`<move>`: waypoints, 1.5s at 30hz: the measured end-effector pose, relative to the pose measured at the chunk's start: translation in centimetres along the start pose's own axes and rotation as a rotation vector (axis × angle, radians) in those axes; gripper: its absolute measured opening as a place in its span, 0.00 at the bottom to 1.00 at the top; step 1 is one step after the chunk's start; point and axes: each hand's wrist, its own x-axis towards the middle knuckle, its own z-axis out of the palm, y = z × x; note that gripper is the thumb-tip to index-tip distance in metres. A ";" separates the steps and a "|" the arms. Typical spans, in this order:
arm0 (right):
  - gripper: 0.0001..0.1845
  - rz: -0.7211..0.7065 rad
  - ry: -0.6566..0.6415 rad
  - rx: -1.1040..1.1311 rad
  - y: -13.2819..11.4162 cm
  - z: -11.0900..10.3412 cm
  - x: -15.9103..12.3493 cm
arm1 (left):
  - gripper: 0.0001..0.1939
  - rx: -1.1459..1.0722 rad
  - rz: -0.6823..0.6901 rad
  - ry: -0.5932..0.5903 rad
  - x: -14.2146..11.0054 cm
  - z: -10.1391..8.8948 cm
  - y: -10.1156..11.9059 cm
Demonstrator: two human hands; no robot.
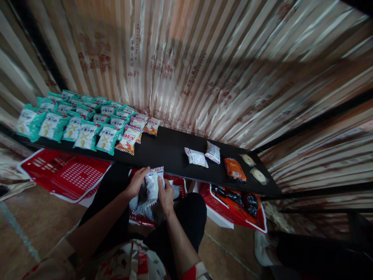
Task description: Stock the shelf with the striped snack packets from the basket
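Both of my hands grip a white snack packet (152,182) with a red and blue striped edge, held just below the front edge of a black shelf (171,153). My left hand (136,182) holds its left side and my right hand (166,195) its right side, fingers closed on it. Under them a red basket (183,185) holds more white packets. Two like white packets (196,157) lie on the shelf to the right.
Several green packets (84,136) and orange-red packets (128,140) lie in rows at the shelf's left end. An orange packet (234,169) and two pale round packets (258,175) lie at the right. Red baskets (65,173) sit on the floor left and right (237,212). A striped curtain hangs behind.
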 end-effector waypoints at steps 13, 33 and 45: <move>0.30 0.096 0.121 -0.254 -2.1 0.7 0.2 | 0.22 0.164 0.060 0.155 -1.5 2.3 -2.4; 0.31 0.104 0.031 -0.279 -2.6 1.0 -0.2 | 0.21 0.644 0.108 0.334 -2.1 2.1 -0.9; 0.31 0.112 0.066 0.322 -0.3 2.3 -0.3 | 0.21 0.751 0.018 0.392 -1.2 1.9 1.1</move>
